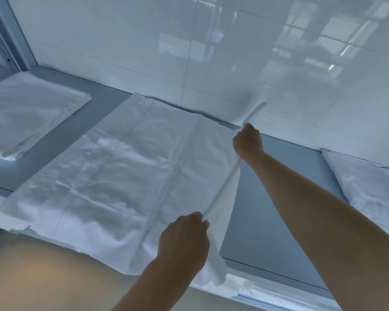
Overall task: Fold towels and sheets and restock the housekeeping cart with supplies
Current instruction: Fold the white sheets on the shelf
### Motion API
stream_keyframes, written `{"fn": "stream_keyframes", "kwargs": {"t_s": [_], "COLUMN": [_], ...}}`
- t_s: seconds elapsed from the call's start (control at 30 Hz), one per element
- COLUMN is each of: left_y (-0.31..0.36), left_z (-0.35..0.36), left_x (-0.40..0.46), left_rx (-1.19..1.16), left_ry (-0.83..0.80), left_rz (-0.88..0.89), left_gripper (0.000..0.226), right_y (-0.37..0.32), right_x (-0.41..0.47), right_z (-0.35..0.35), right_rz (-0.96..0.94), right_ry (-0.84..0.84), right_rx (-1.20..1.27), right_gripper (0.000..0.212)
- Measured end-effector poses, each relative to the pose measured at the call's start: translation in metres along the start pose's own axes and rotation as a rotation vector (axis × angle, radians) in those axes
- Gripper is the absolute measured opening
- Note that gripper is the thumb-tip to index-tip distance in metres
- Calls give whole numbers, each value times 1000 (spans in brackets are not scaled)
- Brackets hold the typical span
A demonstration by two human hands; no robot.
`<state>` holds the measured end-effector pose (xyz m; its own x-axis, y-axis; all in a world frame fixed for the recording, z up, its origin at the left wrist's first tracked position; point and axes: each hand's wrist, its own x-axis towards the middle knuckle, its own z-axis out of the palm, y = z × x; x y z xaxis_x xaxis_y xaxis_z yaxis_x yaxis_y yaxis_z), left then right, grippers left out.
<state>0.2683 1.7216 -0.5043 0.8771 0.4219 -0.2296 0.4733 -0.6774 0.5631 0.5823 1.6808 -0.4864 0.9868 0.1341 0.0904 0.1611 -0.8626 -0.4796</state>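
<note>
A white sheet (112,167) lies spread flat on a grey-blue table (267,198), reaching from the back wall to the near edge, where it hangs over. My left hand (184,239) grips the sheet's right edge near the table's front. My right hand (248,142) grips the same edge at the far end, close to the wall. The edge between the two hands is lifted and pulled taut, and its near corner hangs below my left hand.
A folded white sheet (27,113) lies at the back left of the table. A rumpled pile of white linen (368,194) sits at the right. A glossy white tiled wall (189,52) runs along the table's far side. Tan floor (43,279) shows below.
</note>
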Motion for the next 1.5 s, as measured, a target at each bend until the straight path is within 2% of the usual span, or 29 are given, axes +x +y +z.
{"fn": "stream_keyframes", "kwargs": {"t_s": [0.2, 0.4, 0.57, 0.67, 0.77, 0.83, 0.9, 0.97, 1.03, 1.13, 1.2, 1.3, 1.4, 1.5], "left_y": [-60, -135, -204, -254, -314, -351, -383, -404, -411, -401, -389, -367, -346, -328], "left_z": [-78, -180, -261, -300, -318, -309, -289, -267, -252, -240, -234, -217, -189, -163], "left_x": [10, 37, 64, 84, 105, 114, 116, 111, 106, 105, 113, 128, 139, 146], "left_rx": [-98, -249, -299, -257, -103, -40, 80, 212, 300, 405, 356, 187, 274, 371], "left_ry": [-28, -78, -41, -27, -94, -125, -123, -156, -123, 41, 115, 82, 60, 37], "left_rz": [-17, -71, -138, -149, -154, -212, -276, -312, -313, -214, -101, 54, 215, 288], "left_gripper": [34, 28, 24, 25, 25, 19, 17, 11, 7, 31, 39, 42, 47, 54], "right_y": [-101, -212, -312, -366, -395, -389, -362, -325, -290, -252, -233, -213, -195, -172], "right_x": [-13, -17, -20, -22, -30, -42, -59, -79, -92, -101, -106, -109, -112, -125], "right_z": [15, 28, 64, 97, 146, 192, 238, 269, 285, 290, 291, 288, 281, 267], "right_rz": [14, 1, -38, -76, -102, -131, -131, -108, -134, -220, -281, -327, -363, -396], "right_ry": [31, 63, 82, 39, -117, -265, -370, -367, -275, -200, -201, -204, -214, -239], "right_rx": [20, 34, 92, 121, 153, 93, -71, -236, -315, -285, -272, -265, -275, -265], "right_gripper": [28, 29, 28, 27, 24, 37, 46, 45, 46, 57, 63, 66, 66, 67]}}
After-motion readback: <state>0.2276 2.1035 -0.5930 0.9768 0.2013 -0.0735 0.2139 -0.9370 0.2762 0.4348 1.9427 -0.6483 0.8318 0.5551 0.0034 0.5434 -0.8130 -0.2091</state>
